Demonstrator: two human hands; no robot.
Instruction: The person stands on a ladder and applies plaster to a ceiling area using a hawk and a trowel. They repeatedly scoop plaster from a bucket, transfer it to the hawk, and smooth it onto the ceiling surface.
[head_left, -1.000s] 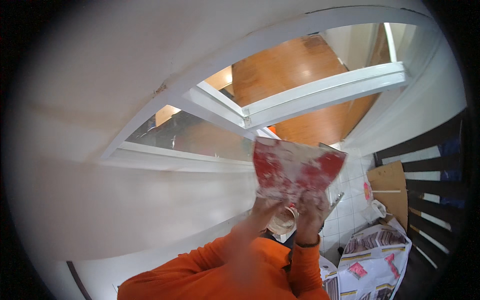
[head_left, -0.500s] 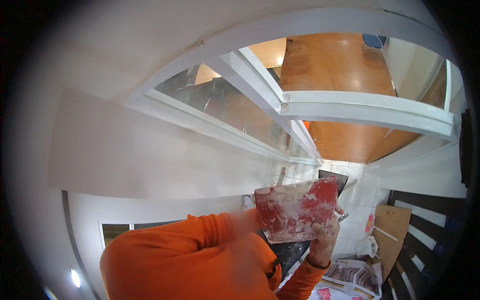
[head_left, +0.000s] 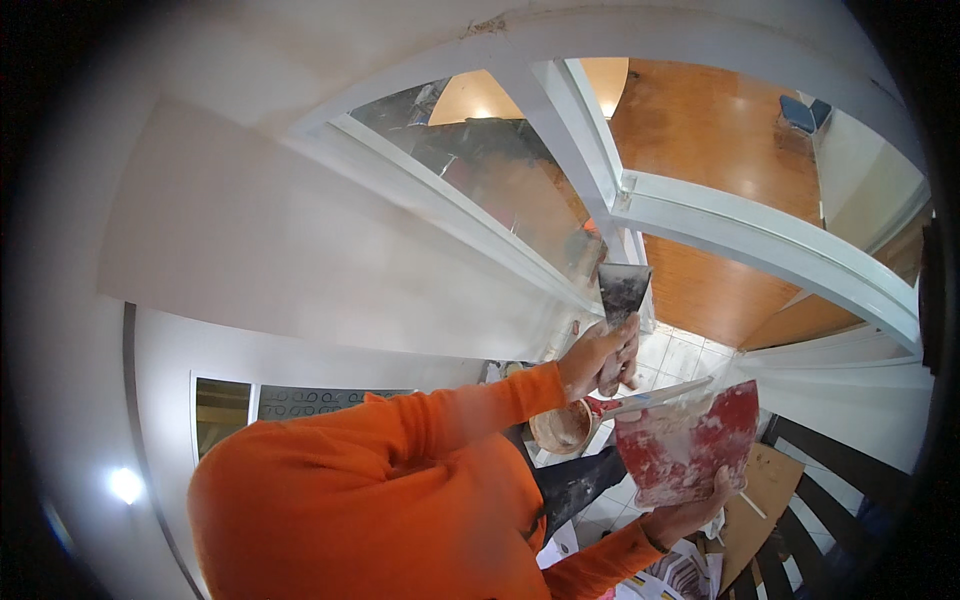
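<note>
Jutting past left fingers (head_left: 627,347): scraper (head_left: 624,289)

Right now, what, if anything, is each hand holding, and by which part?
Left hand: a scraper, gripped below its blade. Right hand: a smeared red board, held near its lower right corner.

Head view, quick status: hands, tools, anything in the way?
Left hand: gripping scraper. Right hand: holding white-smeared red board, apart from scraper. Bucket below left hand; nothing visibly blocking either.

Scraper (head_left: 624,290) and bucket (head_left: 560,430) left of board (head_left: 690,445); cardboard (head_left: 778,478) to its right.
</note>
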